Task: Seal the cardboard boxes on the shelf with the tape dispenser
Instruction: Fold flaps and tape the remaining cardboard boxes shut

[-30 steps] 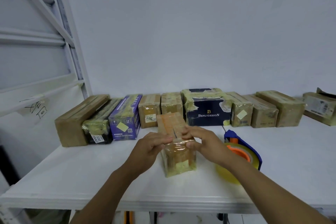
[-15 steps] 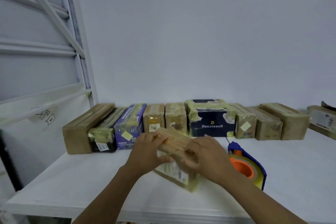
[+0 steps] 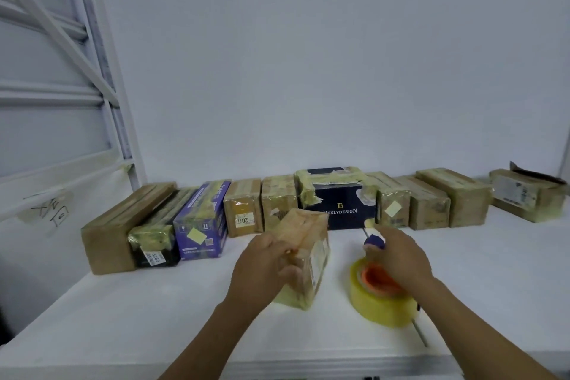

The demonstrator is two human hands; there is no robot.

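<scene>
**Head view.** The left hand (image 3: pixel 265 268) grips a small cardboard box (image 3: pixel 308 244), with fingers curled round its near-left edge and the thumb on its front face. It holds the box tilted just in front of the navy BENLYDESIGN box (image 3: pixel 336 205), the landmark here. The right hand (image 3: pixel 401 259) lies curled over the handle of the tape dispenser (image 3: pixel 381 299), front-right of the navy box and just beside the held box. Motion blur hides the fingertips, but the hold reads as a closed grip. The dispenser's yellowish roll rests on the shelf (image 3: pixel 123 318).

**Progress, as judged.** The boxes ranged left and right of the navy box already carry yellowish tape, as does the navy box itself. Among them are a purple carton (image 3: pixel 202 219) and, farthest left, a large brown box (image 3: pixel 120 228). The held box shows glossy tape on its lower part, but whether its top seam is closed cannot be told. Farthest right of the navy box, a brown box with a raised flap (image 3: pixel 524 197) appears unsealed. Most of the work thus seems done, with the held box and that last one left.

**Setting.** The shelf is a white board set against a plain white wall (image 3: pixel 308 71) behind the navy box. White metal racking (image 3: pixel 101 95) rises far to its left, with a scribbled note (image 3: pixel 52 210) taped below.
</scene>
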